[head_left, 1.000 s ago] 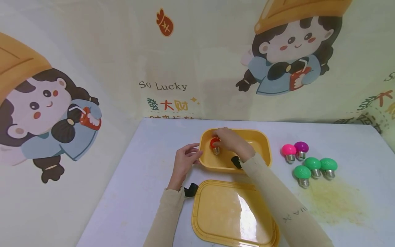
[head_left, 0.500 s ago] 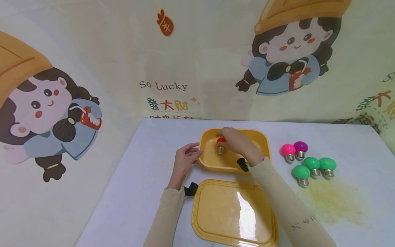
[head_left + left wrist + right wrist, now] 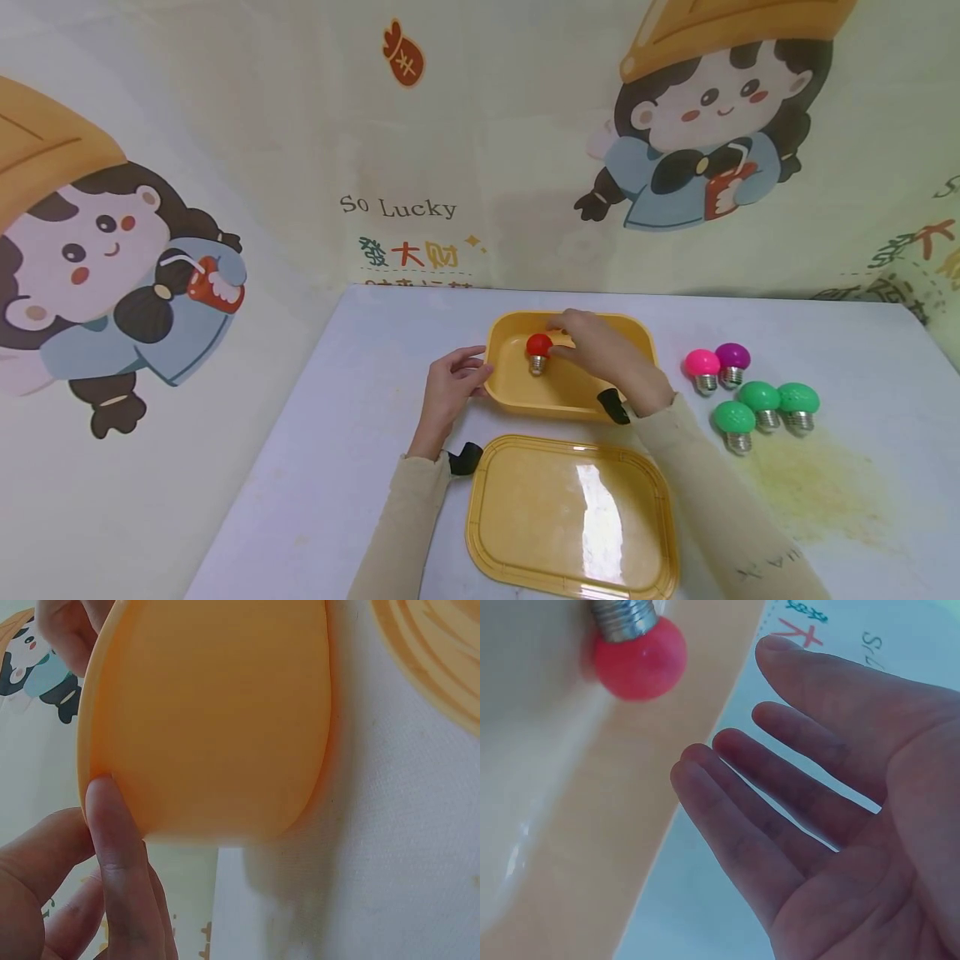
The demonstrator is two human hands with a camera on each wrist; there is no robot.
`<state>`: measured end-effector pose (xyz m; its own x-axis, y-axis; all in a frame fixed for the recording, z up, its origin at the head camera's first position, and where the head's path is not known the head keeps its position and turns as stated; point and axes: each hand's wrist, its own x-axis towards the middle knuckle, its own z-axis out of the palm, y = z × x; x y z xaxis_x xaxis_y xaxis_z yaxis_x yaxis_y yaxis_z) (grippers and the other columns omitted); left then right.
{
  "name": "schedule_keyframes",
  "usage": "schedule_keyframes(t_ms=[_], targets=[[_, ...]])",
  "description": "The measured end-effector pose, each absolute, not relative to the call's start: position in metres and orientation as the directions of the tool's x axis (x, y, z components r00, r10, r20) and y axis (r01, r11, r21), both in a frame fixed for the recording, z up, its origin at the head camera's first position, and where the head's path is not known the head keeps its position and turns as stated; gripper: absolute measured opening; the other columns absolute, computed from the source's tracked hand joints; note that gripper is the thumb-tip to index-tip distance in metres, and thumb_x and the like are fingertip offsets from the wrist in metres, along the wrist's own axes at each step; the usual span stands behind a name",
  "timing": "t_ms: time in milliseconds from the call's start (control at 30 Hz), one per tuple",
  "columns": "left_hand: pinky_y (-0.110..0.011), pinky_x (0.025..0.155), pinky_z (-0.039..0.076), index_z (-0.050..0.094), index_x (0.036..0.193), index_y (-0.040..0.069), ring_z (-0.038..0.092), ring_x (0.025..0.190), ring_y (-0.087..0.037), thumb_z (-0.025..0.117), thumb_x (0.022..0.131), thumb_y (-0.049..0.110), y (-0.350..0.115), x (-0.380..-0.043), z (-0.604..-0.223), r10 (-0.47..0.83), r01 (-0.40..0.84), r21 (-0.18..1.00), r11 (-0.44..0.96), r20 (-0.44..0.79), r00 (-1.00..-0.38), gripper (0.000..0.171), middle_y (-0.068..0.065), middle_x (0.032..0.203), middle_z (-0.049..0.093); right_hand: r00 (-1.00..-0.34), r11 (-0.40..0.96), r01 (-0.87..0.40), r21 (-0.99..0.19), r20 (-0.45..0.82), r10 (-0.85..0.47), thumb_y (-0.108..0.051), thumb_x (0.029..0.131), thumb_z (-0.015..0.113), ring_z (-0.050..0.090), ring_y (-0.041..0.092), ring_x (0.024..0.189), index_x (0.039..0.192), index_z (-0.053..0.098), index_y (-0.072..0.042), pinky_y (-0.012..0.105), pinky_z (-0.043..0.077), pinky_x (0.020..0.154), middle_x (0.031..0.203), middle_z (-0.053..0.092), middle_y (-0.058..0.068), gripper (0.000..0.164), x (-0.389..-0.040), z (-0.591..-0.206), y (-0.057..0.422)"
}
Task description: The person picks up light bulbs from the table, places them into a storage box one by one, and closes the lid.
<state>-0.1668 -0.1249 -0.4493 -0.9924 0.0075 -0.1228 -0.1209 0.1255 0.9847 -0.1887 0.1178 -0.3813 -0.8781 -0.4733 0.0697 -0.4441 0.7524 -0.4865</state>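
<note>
A red light bulb [image 3: 538, 344] with a silver screw base rests inside the yellow plastic box [image 3: 517, 407], toward its left end. My right hand [image 3: 600, 346] hovers over the box just right of the bulb. In the right wrist view its fingers [image 3: 731, 817] are extended and apart from the red bulb [image 3: 641, 660]. At the box's left end, my left hand [image 3: 450, 383] holds the rim. The left wrist view shows its fingers [image 3: 120, 855] at the edge of the yellow box [image 3: 217, 720].
A yellow lid [image 3: 570, 517] lies in front of the box. To the right stand a pink bulb [image 3: 702, 364], a purple bulb [image 3: 732, 357] and three green bulbs, one green bulb [image 3: 734, 417] nearest. A printed cloth [image 3: 525, 167] hangs behind the white table [image 3: 300, 500].
My right hand shifted the red bulb slightly right inside the box, then let it go and moved away to the right. The left hand stayed at the rim.
</note>
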Motion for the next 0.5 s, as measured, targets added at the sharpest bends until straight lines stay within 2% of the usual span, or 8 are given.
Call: schedule_keyframes(t_ms=[300,500], targets=[[-0.026,0.064,0.061,0.067,0.125,0.005,0.068,0.088,-0.035,0.074,0.089,0.009,-0.124,-0.168,-0.449,0.002,-0.129,0.983,0.134,-0.131,-0.991,0.036,-0.014,0.105,0.068,-0.885,0.775,-0.448,-0.445,0.098,-0.455,-0.013,0.089,0.075,0.064,0.035,0.101,0.119,0.065,0.005,0.048,0.055,0.093,0.113,0.067,0.020,0.037,-0.182,-0.381,0.131],[-0.026,0.063,0.061,0.067,0.124,0.004,0.068,0.088,-0.036,0.075,0.089,0.009,-0.124,-0.167,-0.449,0.005,-0.118,0.984,0.132,-0.120,-0.993,0.037,-0.015,0.104,0.068,-0.898,0.795,-0.423,-0.435,0.089,-0.430,-0.014,0.089,0.074,0.064,0.036,0.103,0.120,0.065,0.005,0.050,0.054,0.094,0.116,0.067,0.020,0.037,-0.177,-0.383,0.140]])
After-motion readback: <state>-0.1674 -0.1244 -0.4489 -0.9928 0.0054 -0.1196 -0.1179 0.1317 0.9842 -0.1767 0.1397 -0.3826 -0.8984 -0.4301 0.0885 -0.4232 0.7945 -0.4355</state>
